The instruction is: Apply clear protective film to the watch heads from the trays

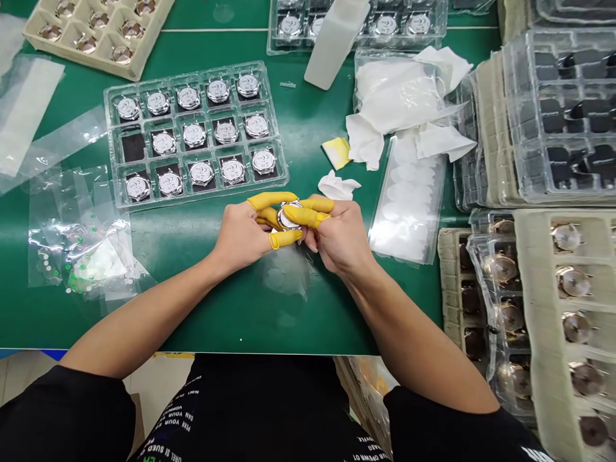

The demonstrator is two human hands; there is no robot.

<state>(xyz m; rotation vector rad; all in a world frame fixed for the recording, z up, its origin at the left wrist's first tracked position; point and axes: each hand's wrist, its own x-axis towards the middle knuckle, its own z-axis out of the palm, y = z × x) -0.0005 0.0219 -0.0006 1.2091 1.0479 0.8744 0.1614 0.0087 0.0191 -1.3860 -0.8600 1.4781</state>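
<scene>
A silver watch case [287,217] is held between both hands above the green table. My left hand [245,232], with yellow finger cots, is closed around its left side. My right hand [337,230], also in yellow finger cots, pinches it from the right, a finger lying across its face. A bit of white shows at its lower edge; I cannot make out what it is. Just beyond my left hand lies a clear plastic tray [198,191] of similar silver watch cases, backs up. One compartment [133,147] at its left shows only a black pad.
Crumpled white wipes [338,186], a yellow-and-white pad [337,153] and a sheet of clear round stickers [409,199] lie to the right. Stacked trays [568,122] rise at the right edge. Plastic bags with small green and white dots [79,256] lie left. A beige tray [108,61] stands back left.
</scene>
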